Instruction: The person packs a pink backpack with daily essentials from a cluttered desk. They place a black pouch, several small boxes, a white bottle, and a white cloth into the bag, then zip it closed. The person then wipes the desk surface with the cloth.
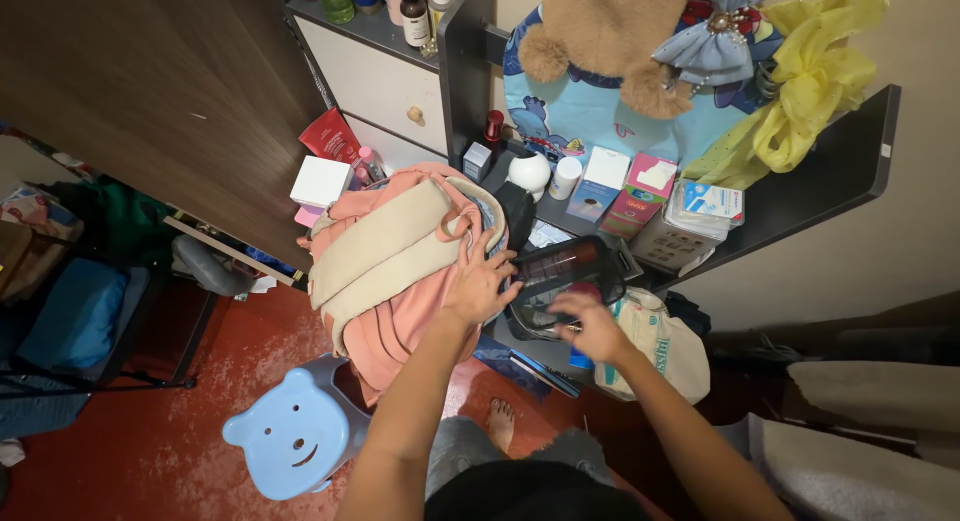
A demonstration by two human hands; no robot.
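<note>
A pink backpack [395, 281] with beige straps leans against a dark desk [800, 196]. My left hand [480, 281] lies flat on the backpack's upper right side, fingers spread. My right hand [590, 326] reaches into a dark, clear-sided pouch [560, 276] that sits on the desk's front edge, with its fingers curled on the pouch's rim. A dark reddish item shows inside the pouch.
A blue bear-shaped stool [290, 436] stands on the red floor below the backpack. A cream tote bag [665, 346] hangs by the desk. Small boxes, a white jar [528, 171] and bottles crowd the desk. A brown plush toy [610, 31] sits above, with a wooden wardrobe [170, 91] at left.
</note>
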